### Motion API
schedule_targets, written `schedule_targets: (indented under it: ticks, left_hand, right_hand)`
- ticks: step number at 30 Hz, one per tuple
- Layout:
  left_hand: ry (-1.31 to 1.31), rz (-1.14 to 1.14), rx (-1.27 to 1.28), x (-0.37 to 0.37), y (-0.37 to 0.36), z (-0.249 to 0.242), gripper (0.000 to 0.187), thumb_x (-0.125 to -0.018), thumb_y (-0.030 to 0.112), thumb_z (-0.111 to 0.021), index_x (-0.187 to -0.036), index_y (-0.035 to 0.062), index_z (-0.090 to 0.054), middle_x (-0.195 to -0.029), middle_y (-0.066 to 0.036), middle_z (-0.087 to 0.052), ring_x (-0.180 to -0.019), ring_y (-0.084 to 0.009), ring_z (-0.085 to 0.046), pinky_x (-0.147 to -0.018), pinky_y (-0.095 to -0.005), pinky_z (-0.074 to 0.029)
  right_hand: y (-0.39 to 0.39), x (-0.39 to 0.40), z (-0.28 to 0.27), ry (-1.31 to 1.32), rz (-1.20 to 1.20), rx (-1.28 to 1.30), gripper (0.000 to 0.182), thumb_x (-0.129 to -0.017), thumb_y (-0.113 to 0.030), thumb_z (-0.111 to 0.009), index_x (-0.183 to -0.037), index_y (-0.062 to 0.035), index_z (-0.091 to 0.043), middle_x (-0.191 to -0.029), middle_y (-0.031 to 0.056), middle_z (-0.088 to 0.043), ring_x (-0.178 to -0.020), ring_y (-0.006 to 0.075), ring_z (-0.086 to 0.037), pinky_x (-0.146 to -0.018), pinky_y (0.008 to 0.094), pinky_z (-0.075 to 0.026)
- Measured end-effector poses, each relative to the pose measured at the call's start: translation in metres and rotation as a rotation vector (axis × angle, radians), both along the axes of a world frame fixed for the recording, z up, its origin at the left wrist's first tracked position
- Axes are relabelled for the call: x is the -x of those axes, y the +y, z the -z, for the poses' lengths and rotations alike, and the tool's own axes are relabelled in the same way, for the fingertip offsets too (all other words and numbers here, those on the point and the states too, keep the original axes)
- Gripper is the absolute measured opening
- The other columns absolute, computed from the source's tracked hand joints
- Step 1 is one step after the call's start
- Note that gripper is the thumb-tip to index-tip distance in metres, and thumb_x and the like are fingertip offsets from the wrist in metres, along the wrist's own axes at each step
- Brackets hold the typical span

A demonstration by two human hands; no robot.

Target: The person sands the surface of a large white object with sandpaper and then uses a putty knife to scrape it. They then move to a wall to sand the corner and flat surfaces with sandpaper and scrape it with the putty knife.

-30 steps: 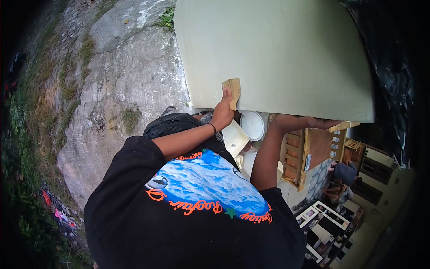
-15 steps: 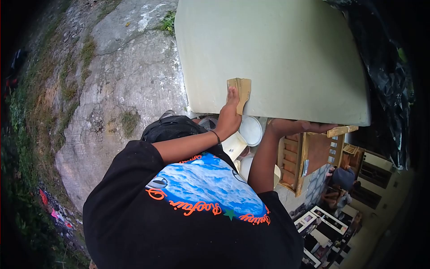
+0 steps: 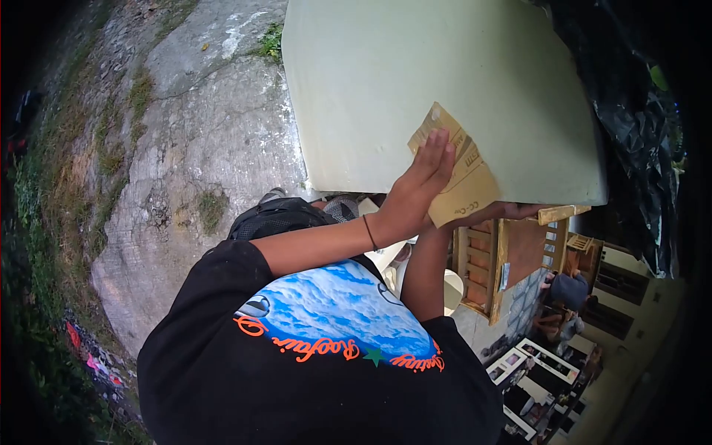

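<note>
My left hand point(image 3: 423, 174), with a dark band at its wrist, holds a folded sheet of brown sandpaper point(image 3: 471, 182) printed on its back. The fingers lie together, straight across the sheet. Behind it is a large, smooth, pale green panel point(image 3: 445, 67); the sandpaper overlaps the panel's near edge in this view. My right hand point(image 3: 512, 212) is at that near edge, under the panel, holding it from below. The sandpaper covers part of this hand, and the panel hides some of its fingers.
Rough concrete ground point(image 3: 185, 148) with weeds lies on the left. Black plastic sheeting point(image 3: 630, 126) hangs at the right. Below the panel stand wooden furniture point(image 3: 478, 259) and pale containers point(image 3: 452, 289). Farther off, a person point(image 3: 567, 293) is near white-framed pieces point(image 3: 549, 363).
My left hand has moved right with the sandpaper, which is now tilted and shows more of its printed back. My right hand stays at the panel's edge, now partly covered.
</note>
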State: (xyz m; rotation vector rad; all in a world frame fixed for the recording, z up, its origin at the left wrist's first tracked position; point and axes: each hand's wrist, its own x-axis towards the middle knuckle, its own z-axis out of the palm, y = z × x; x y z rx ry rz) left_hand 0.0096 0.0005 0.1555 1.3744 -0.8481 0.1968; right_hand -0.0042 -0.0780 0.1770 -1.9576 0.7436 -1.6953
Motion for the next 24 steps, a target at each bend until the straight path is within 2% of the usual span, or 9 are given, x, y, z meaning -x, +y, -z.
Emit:
schedule_targets:
  ticks: [3,5,9,11,15,16,18,22,24]
  left_hand:
    - [-0.112,0.006,-0.016,-0.015,0.003,-0.042,0.066,-0.069,0.003,-0.055,-0.13,-0.003,-0.03,-0.138,-0.025,-0.022,-0.128,-0.0378,-0.023,-0.103,-0.0446,-0.026]
    - [-0.188,0.056,-0.01,-0.016,0.005,-0.045,0.059,-0.07,0.003,-0.057,-0.124,-0.0039,-0.037,-0.138,-0.023,-0.025,-0.127,-0.037,-0.026,-0.103,-0.0447,-0.027]
    - [-0.255,0.081,-0.115,0.007,0.013,0.044,0.059,-0.072,0.005,-0.058,-0.126,-0.004,-0.036,-0.137,-0.024,-0.025,-0.127,-0.0368,-0.026,-0.103,-0.0444,-0.027]
    - [-0.117,0.073,-0.193,0.011,0.015,0.067,0.059,-0.074,0.007,-0.058,-0.127,-0.0045,-0.035,-0.137,-0.025,-0.024,-0.128,-0.0367,-0.025,-0.103,-0.0438,-0.026]
    - [-0.092,0.081,0.037,-0.003,0.004,-0.017,0.06,-0.073,0.007,-0.057,-0.127,-0.0047,-0.034,-0.138,-0.025,-0.023,-0.128,-0.0369,-0.023,-0.104,-0.0441,-0.024]
    - [-0.201,0.048,-0.005,-0.009,0.0,-0.031,0.059,-0.073,0.007,-0.056,-0.126,-0.0046,-0.036,-0.138,-0.024,-0.024,-0.129,-0.0364,-0.023,-0.104,-0.0441,-0.024]
    - [-0.221,0.029,0.04,-0.007,-0.002,-0.052,0.056,-0.072,0.005,-0.055,-0.125,-0.0044,-0.038,-0.138,-0.023,-0.025,-0.128,-0.0366,-0.025,-0.104,-0.044,-0.025]
    - [-0.352,0.083,-0.079,-0.002,0.008,0.007,0.057,-0.072,0.005,-0.056,-0.125,-0.0053,-0.037,-0.137,-0.024,-0.026,-0.127,-0.0367,-0.026,-0.103,-0.0434,-0.027]
    - [-0.129,0.035,-0.149,-0.001,0.014,0.017,0.058,-0.072,0.005,-0.056,-0.125,-0.0052,-0.037,-0.137,-0.024,-0.026,-0.127,-0.0364,-0.027,-0.103,-0.0428,-0.028]
  right_hand:
    - [0.003,0.002,0.005,0.021,-0.022,-0.032,0.07,-0.089,-0.053,-0.022,-0.137,-0.0058,-0.002,-0.138,0.019,-0.012,-0.127,0.0287,-0.023,-0.104,0.0396,-0.023]
    - [0.002,0.003,0.006,0.037,-0.022,-0.039,0.071,-0.089,-0.052,-0.024,-0.137,-0.0052,-0.001,-0.137,0.0192,-0.011,-0.128,0.0288,-0.02,-0.104,0.0399,-0.021]
    - [0.0,0.003,0.005,0.043,-0.009,-0.045,0.073,-0.089,-0.051,-0.028,-0.136,-0.004,0.002,-0.137,0.0196,-0.01,-0.129,0.0291,-0.016,-0.105,0.0405,-0.019]
    - [-0.007,0.003,0.001,0.021,0.013,-0.03,0.074,-0.089,-0.05,-0.03,-0.136,-0.0033,0.003,-0.136,0.0198,-0.01,-0.13,0.0293,-0.014,-0.106,0.0408,-0.018]
    - [-0.004,0.003,0.006,0.03,-0.028,-0.023,0.075,-0.089,-0.05,-0.031,-0.136,-0.0032,0.004,-0.136,0.0198,-0.01,-0.13,0.0296,-0.014,-0.105,0.041,-0.018]
    - [-0.004,0.002,0.005,0.03,-0.033,-0.022,0.075,-0.089,-0.05,-0.031,-0.136,-0.0032,0.004,-0.136,0.0198,-0.009,-0.13,0.0297,-0.014,-0.105,0.0411,-0.018]
    - [-0.006,0.003,0.005,0.039,-0.036,-0.039,0.076,-0.088,-0.05,-0.032,-0.136,-0.0031,0.004,-0.136,0.0198,-0.009,-0.13,0.0298,-0.014,-0.105,0.0412,-0.018]
    - [-0.005,0.005,0.011,0.047,-0.05,-0.048,0.077,-0.088,-0.05,-0.032,-0.136,-0.0029,0.005,-0.136,0.0198,-0.009,-0.13,0.0301,-0.014,-0.105,0.0414,-0.018]
    - [-0.008,0.005,0.009,0.028,-0.063,-0.05,0.077,-0.088,-0.05,-0.033,-0.136,-0.0029,0.005,-0.136,0.0198,-0.009,-0.13,0.0302,-0.014,-0.105,0.0415,-0.018]
